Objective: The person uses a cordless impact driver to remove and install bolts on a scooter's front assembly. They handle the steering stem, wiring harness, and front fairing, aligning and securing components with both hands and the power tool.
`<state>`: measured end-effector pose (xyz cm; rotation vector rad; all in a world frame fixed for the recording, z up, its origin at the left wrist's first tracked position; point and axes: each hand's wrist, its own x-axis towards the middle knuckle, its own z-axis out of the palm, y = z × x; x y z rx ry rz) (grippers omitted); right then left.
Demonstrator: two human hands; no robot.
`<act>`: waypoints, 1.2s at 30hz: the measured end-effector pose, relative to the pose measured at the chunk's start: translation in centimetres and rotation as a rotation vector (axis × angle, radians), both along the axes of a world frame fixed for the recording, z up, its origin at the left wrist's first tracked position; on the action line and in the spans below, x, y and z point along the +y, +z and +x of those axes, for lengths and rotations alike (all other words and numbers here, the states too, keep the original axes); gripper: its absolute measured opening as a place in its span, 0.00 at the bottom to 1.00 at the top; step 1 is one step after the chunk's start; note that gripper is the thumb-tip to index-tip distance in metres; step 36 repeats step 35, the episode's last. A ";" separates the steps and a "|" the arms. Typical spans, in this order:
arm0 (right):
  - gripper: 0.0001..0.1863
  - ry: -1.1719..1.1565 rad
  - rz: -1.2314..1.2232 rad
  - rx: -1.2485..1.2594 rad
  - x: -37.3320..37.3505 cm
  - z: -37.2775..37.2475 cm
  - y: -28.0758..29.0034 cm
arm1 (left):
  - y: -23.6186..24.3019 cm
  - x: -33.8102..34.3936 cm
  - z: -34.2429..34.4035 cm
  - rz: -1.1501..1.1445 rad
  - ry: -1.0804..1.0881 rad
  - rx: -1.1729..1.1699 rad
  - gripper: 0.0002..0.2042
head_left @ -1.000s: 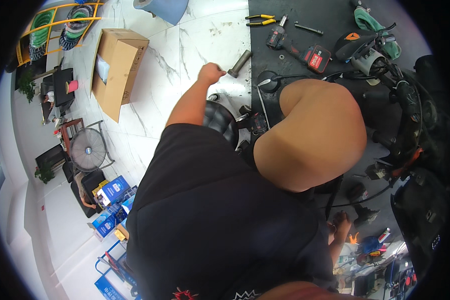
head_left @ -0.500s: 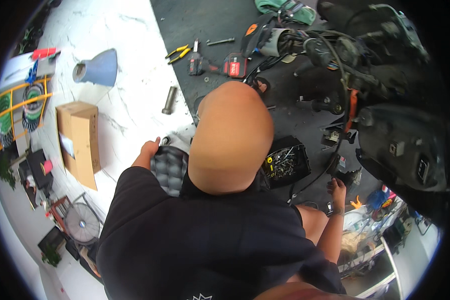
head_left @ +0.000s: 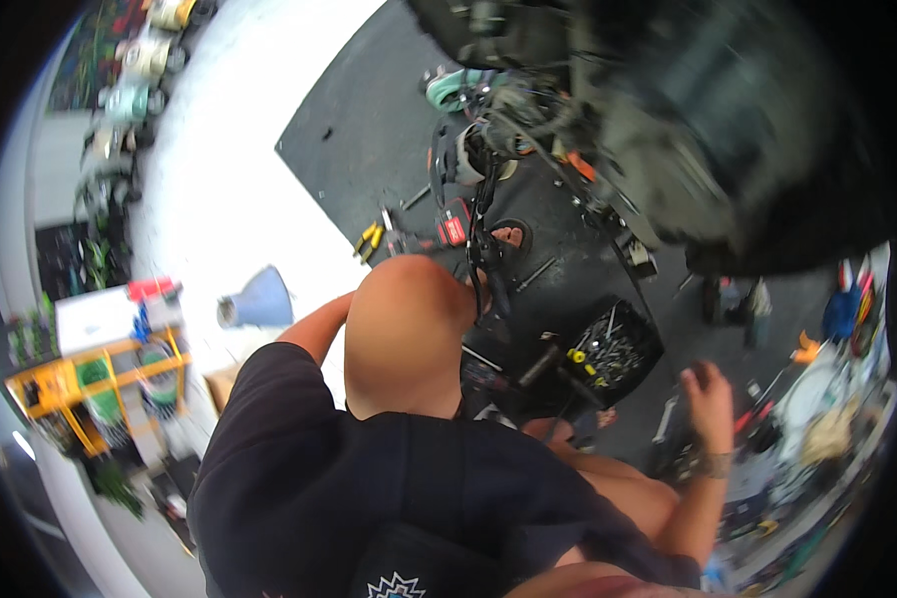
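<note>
My left forearm (head_left: 329,327) runs behind my raised knee, which hides the hand, so what it touches cannot be seen. My right hand (head_left: 710,404) hangs above the dark floor mat, slightly blurred, with loosely bent fingers apart and nothing visible in them. Nearest to it lies a silver wrench (head_left: 665,420). To its left is a black tray (head_left: 654,361) of loose bolts and small metal parts (head_left: 616,339). Beside the tray, a T-shaped metal tool (head_left: 540,365) lies near my legs. Beyond my knee are a red-and-black cordless power tool (head_left: 452,223) and yellow-handled pliers (head_left: 369,240).
A partly stripped vehicle (head_left: 728,149) with dark panels and dangling cables fills the upper right. A blue-grey cone-shaped shade (head_left: 259,299) stands on the white floor at left, beyond a yellow rack (head_left: 70,384). Clutter and tools (head_left: 817,419) line the right side.
The whole view has swung round. My left hand has left the dark padded surface and gone behind my knee. My right hand has moved outward to the right.
</note>
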<state>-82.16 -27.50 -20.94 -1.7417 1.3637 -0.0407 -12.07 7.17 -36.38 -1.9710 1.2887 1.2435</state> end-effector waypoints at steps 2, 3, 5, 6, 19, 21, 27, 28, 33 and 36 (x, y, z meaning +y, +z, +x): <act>0.22 -0.134 -0.068 0.039 1.7 1.3 3.3 | 6.1 -10.8 2.7 0.065 -0.119 0.032 0.20; 0.24 -0.178 -0.034 -0.013 2.8 1.6 5.1 | 9.6 -16.3 3.7 0.118 -0.217 0.017 0.19; 0.25 -0.236 -0.002 -0.169 5.1 1.9 8.6 | 15.3 -25.5 3.0 0.139 -0.365 0.005 0.11; 0.25 -0.246 -0.048 -0.260 6.4 2.1 10.1 | 17.7 -28.9 2.1 0.117 -0.373 0.000 0.09; 0.23 -0.340 -0.452 0.036 13.3 0.3 13.3 | 30.1 -26.7 -15.0 -0.694 0.096 0.920 0.20; 0.22 -0.321 -0.635 -0.162 13.6 2.3 14.2 | 33.2 -23.1 -17.8 -0.895 0.070 1.030 0.15; 0.18 -0.381 -0.677 -0.677 18.8 12.9 17.9 | 40.5 -13.7 -22.1 -1.927 -0.641 0.664 0.07; 0.18 -0.340 -0.642 -0.703 20.5 14.4 18.8 | 41.3 -12.8 -22.3 -2.075 -0.760 0.608 0.08; 0.17 -0.128 -1.033 -0.793 26.2 21.4 24.0 | 43.0 -11.1 -22.5 -2.312 -0.939 0.577 0.21; 0.19 -0.060 -1.252 -0.755 28.1 23.4 26.2 | 42.8 -11.0 -22.6 -2.304 -0.951 0.574 0.21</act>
